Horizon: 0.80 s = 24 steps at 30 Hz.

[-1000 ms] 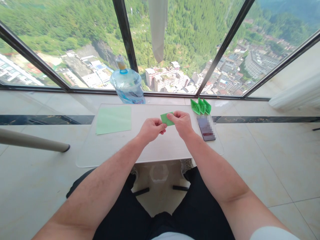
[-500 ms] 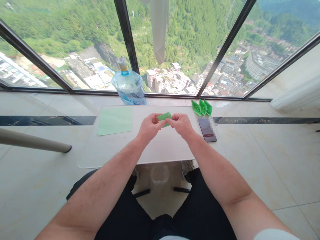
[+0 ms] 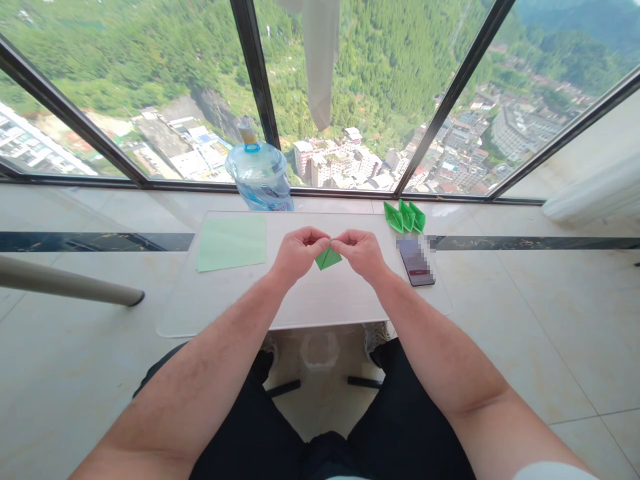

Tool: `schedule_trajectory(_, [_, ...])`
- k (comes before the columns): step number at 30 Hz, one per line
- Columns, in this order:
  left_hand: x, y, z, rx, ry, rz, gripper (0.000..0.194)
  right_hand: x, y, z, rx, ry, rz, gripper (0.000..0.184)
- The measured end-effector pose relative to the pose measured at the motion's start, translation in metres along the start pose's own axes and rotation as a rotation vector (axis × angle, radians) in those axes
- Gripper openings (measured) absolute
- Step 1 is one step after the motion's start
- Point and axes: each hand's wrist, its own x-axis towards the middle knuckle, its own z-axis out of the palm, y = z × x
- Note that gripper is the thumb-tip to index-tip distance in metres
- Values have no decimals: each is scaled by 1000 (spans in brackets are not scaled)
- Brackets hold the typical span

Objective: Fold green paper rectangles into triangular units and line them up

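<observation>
One small folded green paper (image 3: 329, 259), diagonally creased, is pinched by the left hand (image 3: 299, 253) and right hand (image 3: 361, 252) above the table (image 3: 325, 303); three folded green shapes (image 3: 406, 218) are set at its far right corner, one phone (image 3: 415, 261) by its right edge.

- One left hand (image 3: 297, 255), one right hand (image 3: 363, 253).
- One folded paper (image 3: 329, 259), between the fingers (image 3: 323, 247).
- Three green folds (image 3: 405, 217), beyond the fingers and to the right.
- One phone (image 3: 414, 264), right of the fingers.
- Pale paper (image 3: 231, 244), left of the fingers, number of sheets unclear.
- One jug (image 3: 257, 170), beyond the fingers, leftward.
- One table (image 3: 300, 308), below the fingers.
- Two shoes (image 3: 375, 337), nearer than the fingers.
</observation>
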Motion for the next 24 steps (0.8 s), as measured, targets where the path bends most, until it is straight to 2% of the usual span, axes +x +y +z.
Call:
schedule_trajectory(3, [0, 1, 1, 27, 35, -7, 17, -2, 1, 2, -47, 7, -18, 19])
schedule_trajectory(6, [1, 1, 2, -14, 87, -40, 18, -2, 3, 4, -87, 65, -38, 19])
schedule_trajectory(12, [7, -3, 1, -268, 219, -74, 19, -2, 4, 10, -122, 206, -112, 16])
schedule_trajectory(18, [14, -5, -2, -469, 371, -121, 24, -8, 8, 19, -140, 263, -166, 16])
schedule_trajectory(24, [21, -9, -11, -527, 376, -108, 30, -11, 12, 25, -114, 273, -157, 15])
